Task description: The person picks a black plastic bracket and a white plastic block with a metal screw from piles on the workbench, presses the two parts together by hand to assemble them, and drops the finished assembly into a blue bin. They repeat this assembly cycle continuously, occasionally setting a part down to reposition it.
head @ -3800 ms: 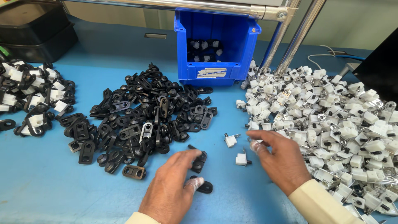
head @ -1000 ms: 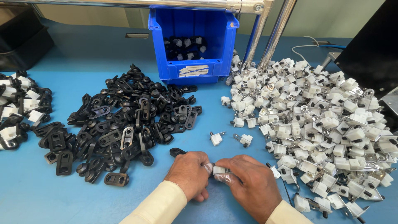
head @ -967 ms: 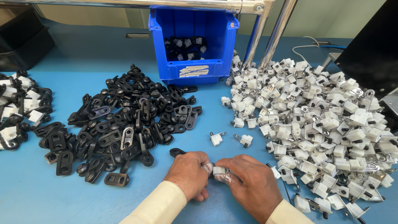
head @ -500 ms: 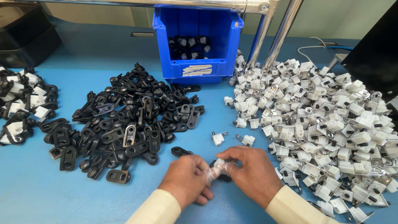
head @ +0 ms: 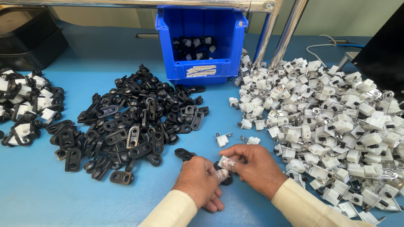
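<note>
Just in front of the blue bin (head: 201, 38), left hand (head: 198, 180) and right hand (head: 252, 168) pinch one white block (head: 227, 163) against a black link (head: 226, 180) — fingertips meeting, apparently to align them.

Open table (head: 38, 197) between black pile (head: 134, 122) and white pile (head: 336, 126).

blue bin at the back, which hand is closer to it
Right, only slightly. The right hand lies below the blue bin, just to its right; the left hand sits a little lower, toward the table's near edge.

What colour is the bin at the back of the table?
Bright blue bin, with a pale label on its front lip; the head view shows it clearly.
</note>
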The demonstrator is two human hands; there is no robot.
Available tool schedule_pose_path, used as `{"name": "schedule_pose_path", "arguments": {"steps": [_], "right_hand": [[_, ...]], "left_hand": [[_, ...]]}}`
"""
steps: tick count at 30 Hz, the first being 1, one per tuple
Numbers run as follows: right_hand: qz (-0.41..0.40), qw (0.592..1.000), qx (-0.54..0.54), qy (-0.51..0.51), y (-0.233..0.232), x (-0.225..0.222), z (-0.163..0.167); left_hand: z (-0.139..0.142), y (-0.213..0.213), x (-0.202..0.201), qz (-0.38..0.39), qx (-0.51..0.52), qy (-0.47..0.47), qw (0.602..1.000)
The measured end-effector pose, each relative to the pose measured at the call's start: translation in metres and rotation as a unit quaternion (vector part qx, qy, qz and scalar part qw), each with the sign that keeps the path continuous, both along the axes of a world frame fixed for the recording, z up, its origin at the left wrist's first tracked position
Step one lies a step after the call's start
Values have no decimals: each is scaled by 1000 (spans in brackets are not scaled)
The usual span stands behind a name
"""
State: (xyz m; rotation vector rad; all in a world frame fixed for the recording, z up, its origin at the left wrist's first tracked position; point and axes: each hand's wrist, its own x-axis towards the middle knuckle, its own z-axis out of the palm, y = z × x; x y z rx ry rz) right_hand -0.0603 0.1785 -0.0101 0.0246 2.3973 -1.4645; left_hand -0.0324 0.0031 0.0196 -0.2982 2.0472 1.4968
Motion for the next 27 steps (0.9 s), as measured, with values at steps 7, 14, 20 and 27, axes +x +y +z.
{"name": "schedule_pose_path", "arguments": {"steps": [7,14,20,27], "right_hand": [[20,998,0,58,-2,4,1],[-6,985,108,132,-12,17,13],[18,981,97,165,-7,15,10],[39,993,26,108,3,2,-2]], "left_hand": [[-4,-1,-3,47,6,-17,999],[-4,7,3,41,-58,45,996],[-3,5,4,29,-15,12,999],[-8,-1,-6,-14,2,-4,1000]]}}
